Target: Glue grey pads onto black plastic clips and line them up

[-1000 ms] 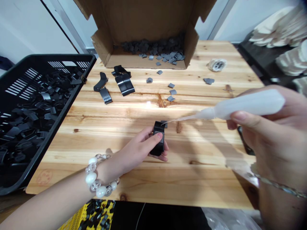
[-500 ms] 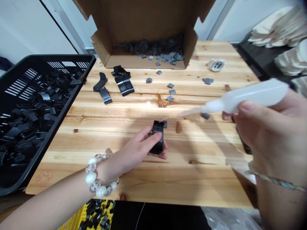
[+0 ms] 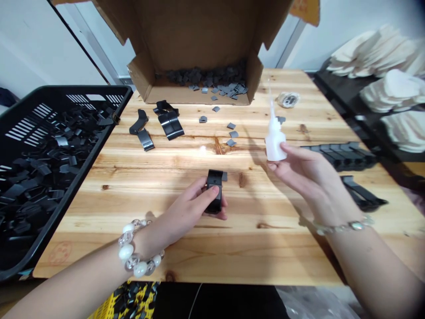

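Observation:
My left hand (image 3: 195,199) grips a black plastic clip (image 3: 214,191) on the table near its front edge, with the thumb across the clip's face. A small grey square pad (image 3: 225,176) lies just beyond the clip, apart from my fingers. My right hand (image 3: 302,173) is raised above the table to the right, holding a white plastic squeeze bottle (image 3: 275,141) upright. The bottle's long thin nozzle points up and is well away from the clip.
A black slotted crate (image 3: 66,91) full of black clips stands at the left. An open cardboard box (image 3: 199,44) holds grey pads at the back. Loose pads, black clips (image 3: 171,125), and a tape roll (image 3: 288,99) lie on the wooden table (image 3: 265,248). Black parts (image 3: 338,155) lie at right.
My right hand has swung the bottle from lying level, nozzle towards the clip, to upright and has drawn it back to the right. My left hand still holds the clip.

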A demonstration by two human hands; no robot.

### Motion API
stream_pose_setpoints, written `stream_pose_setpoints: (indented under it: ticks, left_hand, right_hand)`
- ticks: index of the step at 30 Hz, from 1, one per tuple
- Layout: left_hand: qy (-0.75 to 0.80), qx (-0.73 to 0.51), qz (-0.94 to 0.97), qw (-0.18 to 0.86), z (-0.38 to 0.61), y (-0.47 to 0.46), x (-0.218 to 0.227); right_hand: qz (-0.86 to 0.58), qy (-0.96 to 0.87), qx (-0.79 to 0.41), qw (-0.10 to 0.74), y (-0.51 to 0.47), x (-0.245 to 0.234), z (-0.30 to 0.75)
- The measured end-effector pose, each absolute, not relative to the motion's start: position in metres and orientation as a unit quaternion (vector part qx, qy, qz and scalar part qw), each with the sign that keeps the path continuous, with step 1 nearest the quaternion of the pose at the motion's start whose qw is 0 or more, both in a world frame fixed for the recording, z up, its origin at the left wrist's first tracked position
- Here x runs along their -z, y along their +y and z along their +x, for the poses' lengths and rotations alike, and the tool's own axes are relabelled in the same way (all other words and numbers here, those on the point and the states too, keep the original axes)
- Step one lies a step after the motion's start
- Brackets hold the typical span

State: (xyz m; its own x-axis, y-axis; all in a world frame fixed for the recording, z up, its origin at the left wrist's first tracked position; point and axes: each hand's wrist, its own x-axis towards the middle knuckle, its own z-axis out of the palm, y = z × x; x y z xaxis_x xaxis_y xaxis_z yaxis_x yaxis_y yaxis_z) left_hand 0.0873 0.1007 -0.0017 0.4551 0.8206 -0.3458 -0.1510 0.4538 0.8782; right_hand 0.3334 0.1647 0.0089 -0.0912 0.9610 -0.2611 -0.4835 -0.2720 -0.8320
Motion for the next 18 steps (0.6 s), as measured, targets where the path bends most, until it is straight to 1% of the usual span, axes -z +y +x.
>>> stream_pose_setpoints:
  ticks: [2,6,8,13,15,18]
  left_hand:
    - [0.408,-0.326,0.411,0.747,0.088,0.101,0.001]
    - [0.407,-0.329,0.41,0.747,0.087,0.101,0.003]
    - [0.404,-0.331,0.412,0.747,0.087,0.101,0.003]
    - [0.406,-0.33,0.412,0.746,0.087,0.101,0.004]
    - [0.407,-0.329,0.414,0.745,0.088,0.101,0.003]
    - [0.406,-0.33,0.415,0.744,0.088,0.101,0.001]
  right_hand:
    - [-0.446,-0.319,-0.649,0.528,0.166,-0.004,0.332]
    - [-0.488,-0.38,-0.528,0.581,0.166,0.007,0.329]
    - [-0.499,-0.397,-0.505,0.581,0.166,0.012,0.327]
    - [-0.534,-0.479,-0.47,0.514,0.165,0.022,0.32]
    - [-0.551,-0.523,-0.428,0.489,0.165,0.026,0.319]
    - [-0.599,-0.584,-0.342,0.429,0.167,0.032,0.319]
